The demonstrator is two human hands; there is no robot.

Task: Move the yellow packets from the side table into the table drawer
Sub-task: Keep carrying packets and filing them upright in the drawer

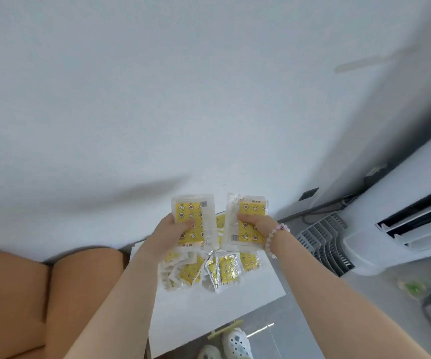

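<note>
Two stacks of flat yellow packets with clear plastic borders and a star print are lifted above the white rectangular side table [209,320], one stack in each hand.

**Task progress**
- The drawer is not in view, so what it holds cannot be told.
- The left-hand stack [192,209] and the right-hand stack [250,207] are clear of the table surface and close together, edge to edge.
- A loose pile of the same yellow packets [209,272] lies on the side table directly below the hands.
- Judgement: the transfer is partway at best. Both held stacks need carrying to the drawer, and the pile calls for at least one more pick-up.

**Fingers**
- Left hand [174,230]: clenched around its stack, the thumb [189,224] pressed flat on the printed face. The other fingers are hidden behind the packets.
- Right hand [257,225]: grasping its stack the same way, the thumb [243,217] across the front and the other fingers out of sight behind. A pale beaded bracelet [274,235] sits on this wrist.
</note>
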